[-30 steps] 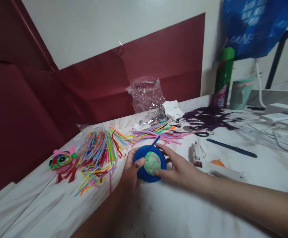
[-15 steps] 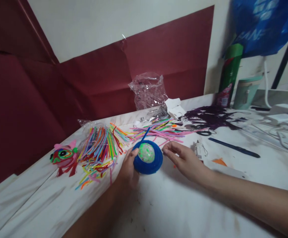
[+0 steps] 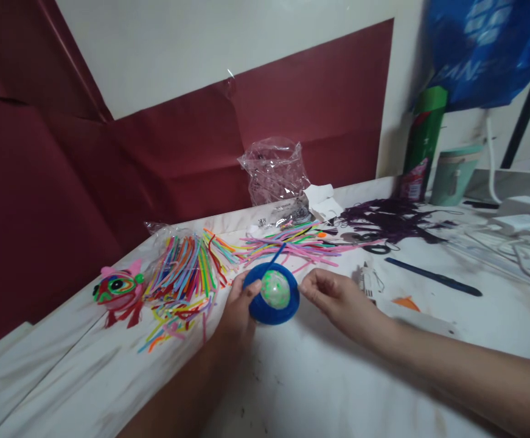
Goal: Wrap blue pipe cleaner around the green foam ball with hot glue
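My left hand [image 3: 237, 313] grips a round blue fuzzy ball [image 3: 270, 302] with a pale green speckled patch [image 3: 275, 289] facing me and a blue pipe-cleaner tail sticking up behind it. My right hand [image 3: 338, 299] sits just right of the ball, its fingertips curled together at the ball's right rim; I cannot make out anything between them. A spread of colourful pipe cleaners [image 3: 187, 274] lies left of and behind the ball.
A pink and red pipe-cleaner creature [image 3: 117, 291] sits at the left table edge. A crumpled clear bag [image 3: 274, 170], purple strands [image 3: 383, 219], a small white tool [image 3: 366, 278], a dark blue stick [image 3: 433, 277], a green can [image 3: 420, 143], a teal cup [image 3: 451, 173] and white cables [image 3: 515, 234] fill the back right.
My right hand lifted off the ball, drew back to the right, then came close again with fingertips pinched at its rim. My left hand kept hold of the ball.
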`<state>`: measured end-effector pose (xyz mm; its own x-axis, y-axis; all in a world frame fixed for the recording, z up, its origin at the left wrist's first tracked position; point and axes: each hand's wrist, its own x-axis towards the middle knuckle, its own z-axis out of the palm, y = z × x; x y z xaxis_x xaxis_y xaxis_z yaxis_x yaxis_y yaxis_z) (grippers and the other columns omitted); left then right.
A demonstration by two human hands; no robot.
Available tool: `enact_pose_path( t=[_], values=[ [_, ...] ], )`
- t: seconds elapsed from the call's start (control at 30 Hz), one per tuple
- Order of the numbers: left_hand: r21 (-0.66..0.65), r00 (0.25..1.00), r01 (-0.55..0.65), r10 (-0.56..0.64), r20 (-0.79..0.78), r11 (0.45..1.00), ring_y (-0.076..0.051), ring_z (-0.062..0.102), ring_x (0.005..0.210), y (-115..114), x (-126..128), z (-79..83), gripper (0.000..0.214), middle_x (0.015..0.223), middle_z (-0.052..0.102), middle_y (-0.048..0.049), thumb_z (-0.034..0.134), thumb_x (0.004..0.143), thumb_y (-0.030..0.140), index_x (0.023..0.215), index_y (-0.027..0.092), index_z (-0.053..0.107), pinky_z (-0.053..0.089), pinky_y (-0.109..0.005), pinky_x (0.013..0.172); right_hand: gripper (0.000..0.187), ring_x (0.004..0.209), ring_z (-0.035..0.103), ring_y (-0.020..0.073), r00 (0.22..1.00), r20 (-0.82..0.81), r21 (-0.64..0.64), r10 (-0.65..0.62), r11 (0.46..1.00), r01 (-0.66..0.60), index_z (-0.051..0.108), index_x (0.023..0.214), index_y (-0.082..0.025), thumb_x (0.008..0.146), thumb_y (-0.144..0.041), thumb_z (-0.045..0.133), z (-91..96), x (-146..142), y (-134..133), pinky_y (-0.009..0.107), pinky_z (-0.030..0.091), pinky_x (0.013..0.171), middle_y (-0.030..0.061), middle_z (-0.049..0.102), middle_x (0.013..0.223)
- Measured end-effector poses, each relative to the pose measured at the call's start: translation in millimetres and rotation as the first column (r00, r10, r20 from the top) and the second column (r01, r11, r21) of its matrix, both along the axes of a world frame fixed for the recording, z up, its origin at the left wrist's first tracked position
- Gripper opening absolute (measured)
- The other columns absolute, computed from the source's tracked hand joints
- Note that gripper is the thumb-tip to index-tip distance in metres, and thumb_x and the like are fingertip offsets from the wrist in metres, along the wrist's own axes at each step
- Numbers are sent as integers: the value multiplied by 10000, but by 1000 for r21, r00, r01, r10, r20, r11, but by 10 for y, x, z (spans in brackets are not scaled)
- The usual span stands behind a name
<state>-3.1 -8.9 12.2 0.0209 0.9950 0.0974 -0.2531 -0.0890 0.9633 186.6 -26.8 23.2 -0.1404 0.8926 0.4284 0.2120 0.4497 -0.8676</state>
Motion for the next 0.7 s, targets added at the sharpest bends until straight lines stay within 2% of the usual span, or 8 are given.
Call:
enact_pose_path(
  t=[0.07,0.17,0.3,0.47,0.6,0.7],
  values=[
    [13,997,-34,35,-72,999,-252,662,873,-20,-4,-10,618,1014,672,-73,794,624,410,1144,207,530,519,-389,795,229,735,589,197,1000,-23,-8,-9,1000,8,568,827,-230,761,-420,677,-34,-13,12,297,479,586,8,609,760],
    [157,968,-42,79,-238,987,-240,624,920,-38,-31,-35,665,1093,620,-70,826,577,376,1153,219,533,502,-355,809,349,911,649,256,999,-32,-52,8,999,-9,601,996,-211,707,-361,727,-69,-31,21,327,533,623,71,685,946],
    [253,927,0,94,-362,968,-278,593,1018,-74,-63,-34,708,1158,587,-92,822,583,407,1192,217,515,491,-373,852,414,925,679,277,998,-44,-111,36,993,-40,594,1056,-189,717,-390,719,-80,-39,10,379,573,685,95,707,982],
    [292,912,60,67,-404,954,-310,565,1099,-155,-32,-12,696,1213,561,-108,807,617,418,1204,217,493,468,-398,901,432,939,668,282,997,-67,-158,34,986,-44,551,1062,-197,722,-418,701,-96,-48,-16,401,566,729,84,697,977],
    [304,902,55,84,-423,951,-319,564,1103,-181,-4,-12,692,1190,573,-107,828,590,408,1175,217,513,468,-404,908,437,936,660,282,996,-91,-181,27,983,-43,546,1035,-189,694,-411,706,-114,-67,-25,422,556,778,93,686,983],
    [267,900,54,69,-430,962,-331,564,1106,-165,-7,-8,744,1192,577,-120,847,559,456,1181,210,520,469,-414,906,416,948,666,274,991,-122,-196,46,978,-70,545,1041,-208,699,-381,705,-114,-73,-13,409,561,779,78,700,974]
  ],
)
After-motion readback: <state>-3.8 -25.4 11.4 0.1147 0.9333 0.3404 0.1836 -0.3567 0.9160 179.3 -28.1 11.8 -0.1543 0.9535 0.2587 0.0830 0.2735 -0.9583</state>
